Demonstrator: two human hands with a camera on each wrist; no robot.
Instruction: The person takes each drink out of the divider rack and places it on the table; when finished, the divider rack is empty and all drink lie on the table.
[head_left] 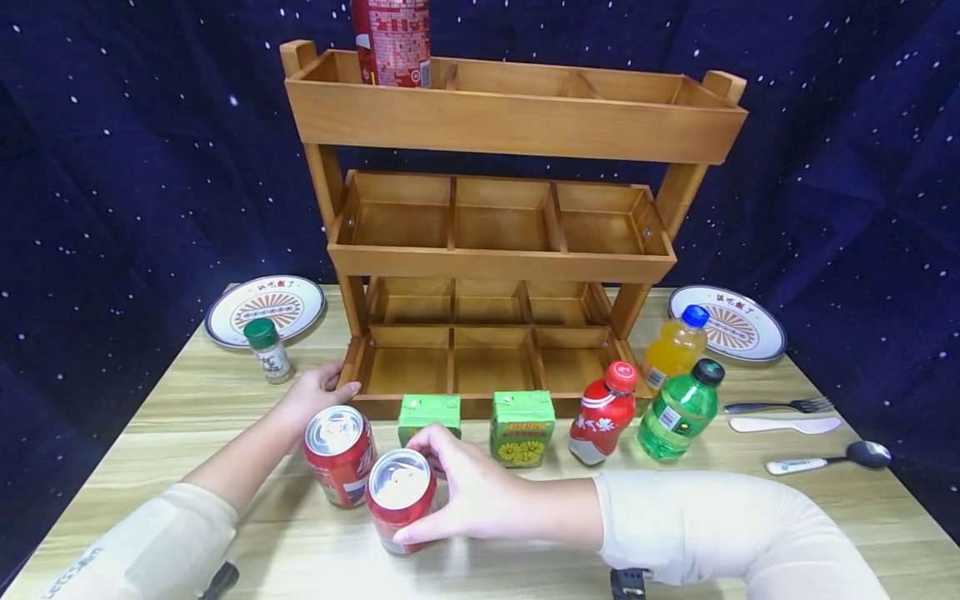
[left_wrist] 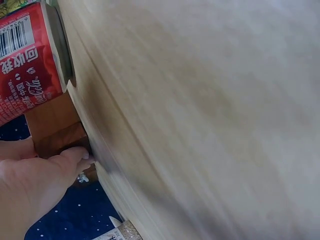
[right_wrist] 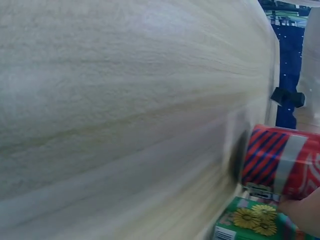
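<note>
My right hand (head_left: 480,496) grips a red cola can (head_left: 401,500), thumb at its near side and fingers behind it. Just left of it stands a second red cola can (head_left: 341,467), upright on the table. My left hand (head_left: 311,398) holds the front left corner of the wooden rack (head_left: 517,267); in the left wrist view its thumb and fingers (left_wrist: 70,157) pinch the wood. Behind the right hand are two green drink cartons, one (head_left: 522,429) in the open and another (head_left: 429,412) partly hidden. The right wrist view shows the held can (right_wrist: 280,160) standing on the table.
A red can (head_left: 393,42) sits in the rack's top tier. Right of the cartons stand a red bottle (head_left: 603,412), a green bottle (head_left: 678,412) and an orange drink bottle (head_left: 675,346). Plates (head_left: 217,321) flank the rack; a green-capped shaker (head_left: 268,350) and cutlery (head_left: 783,425) lie outward.
</note>
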